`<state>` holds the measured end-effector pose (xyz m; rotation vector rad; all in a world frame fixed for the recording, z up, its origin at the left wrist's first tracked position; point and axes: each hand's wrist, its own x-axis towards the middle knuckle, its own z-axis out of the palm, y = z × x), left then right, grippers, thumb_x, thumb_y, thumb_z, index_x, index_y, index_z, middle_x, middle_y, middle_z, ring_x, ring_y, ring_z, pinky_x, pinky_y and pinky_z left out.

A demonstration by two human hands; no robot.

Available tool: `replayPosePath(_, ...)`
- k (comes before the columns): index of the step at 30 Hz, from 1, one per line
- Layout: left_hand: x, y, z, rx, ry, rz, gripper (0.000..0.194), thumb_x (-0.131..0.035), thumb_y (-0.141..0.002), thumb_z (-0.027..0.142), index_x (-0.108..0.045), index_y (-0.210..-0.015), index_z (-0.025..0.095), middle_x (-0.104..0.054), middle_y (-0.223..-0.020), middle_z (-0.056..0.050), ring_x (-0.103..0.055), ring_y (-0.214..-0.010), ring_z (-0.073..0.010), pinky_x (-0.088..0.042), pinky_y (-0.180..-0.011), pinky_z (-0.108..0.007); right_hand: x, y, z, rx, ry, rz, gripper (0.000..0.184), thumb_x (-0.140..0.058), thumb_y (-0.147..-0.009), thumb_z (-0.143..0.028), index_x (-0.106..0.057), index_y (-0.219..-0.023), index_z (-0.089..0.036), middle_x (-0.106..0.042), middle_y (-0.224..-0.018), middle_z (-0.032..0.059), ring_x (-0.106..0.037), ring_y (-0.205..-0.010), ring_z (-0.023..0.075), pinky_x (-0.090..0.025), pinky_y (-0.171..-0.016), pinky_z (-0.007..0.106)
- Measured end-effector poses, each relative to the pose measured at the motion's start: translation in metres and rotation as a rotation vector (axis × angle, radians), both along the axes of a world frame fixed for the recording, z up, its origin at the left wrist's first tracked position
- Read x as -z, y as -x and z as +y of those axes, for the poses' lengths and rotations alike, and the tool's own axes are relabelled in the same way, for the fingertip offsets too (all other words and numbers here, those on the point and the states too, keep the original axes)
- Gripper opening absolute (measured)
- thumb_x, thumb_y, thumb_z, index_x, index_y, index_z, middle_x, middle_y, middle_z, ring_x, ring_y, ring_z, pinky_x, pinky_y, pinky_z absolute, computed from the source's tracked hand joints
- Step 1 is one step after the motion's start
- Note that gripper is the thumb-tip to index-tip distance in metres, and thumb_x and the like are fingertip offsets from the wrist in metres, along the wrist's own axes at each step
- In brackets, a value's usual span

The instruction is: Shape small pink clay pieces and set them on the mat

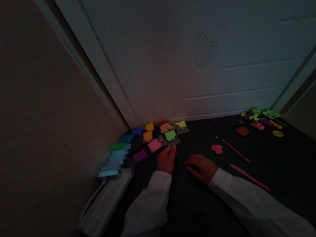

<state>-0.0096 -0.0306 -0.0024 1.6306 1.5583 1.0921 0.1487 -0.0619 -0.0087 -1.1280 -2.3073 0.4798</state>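
Your left hand (166, 161) bunches beside a flat, light-green clear-plastic packet (170, 135); your right hand (202, 168) curls loosely; whether either grips anything, I cannot tell.

Person's white-sleeved forearms (144, 211) extend forward, converging. Left hand (166, 161), fingertips drawn together, points ahead; grip unclear. Right hand (202, 167) turned inward, fingers loosely bent, thumb apart. Hands near each other, not touching.

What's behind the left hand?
Just beyond the left hand lie a pink packet and a light green packet on the dark table. The tabletop directly beneath the hand is covered, so anything there can't be seen.
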Motion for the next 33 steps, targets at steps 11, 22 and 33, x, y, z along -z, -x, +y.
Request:
replayPosePath(11,-0.001,0.000,-0.001,0.006,-0.007,0.001,0.035,-0.032,-0.073,0.044,-0.047,-0.057,0.016,-0.037,-0.045,0.005,-0.037,-0.045,-0.0074,-0.027,-0.046,-0.019,0.001,-0.008,0.007,0.067,0.005,0.012,0.020,-0.039,-0.078,-0.023,-0.054,-0.091,-0.018,-0.054,-0.085,0.0036,-0.048,-0.083,0.0117,-0.037,-0.076,0.024)
replayPosePath(22,-0.001,-0.001,0.000,0.004,-0.035,0.028,0.035,-0.031,-0.074,0.043,-0.047,-0.057,0.016,-0.039,-0.047,0.005,-0.038,-0.048,-0.0076,-0.028,-0.048,-0.020,-0.003,0.002,0.013,0.201,0.042,-0.203,0.034,-0.034,-0.077,-0.045,-0.053,-0.069,-0.019,-0.054,-0.066,-0.0001,-0.049,-0.062,0.0098,-0.033,-0.055,0.020)
replayPosePath(33,0.002,0.000,0.001,-0.008,-0.003,0.007,0.035,-0.032,-0.072,0.044,-0.047,-0.057,0.016,-0.036,-0.043,0.005,-0.036,-0.045,-0.0081,-0.027,-0.044,-0.020,-0.013,0.009,0.016,0.265,0.063,-0.544,0.051,-0.017,-0.076,-0.056,-0.055,-0.071,-0.022,-0.060,-0.066,0.0018,-0.054,-0.061,0.0127,-0.029,-0.051,0.022)
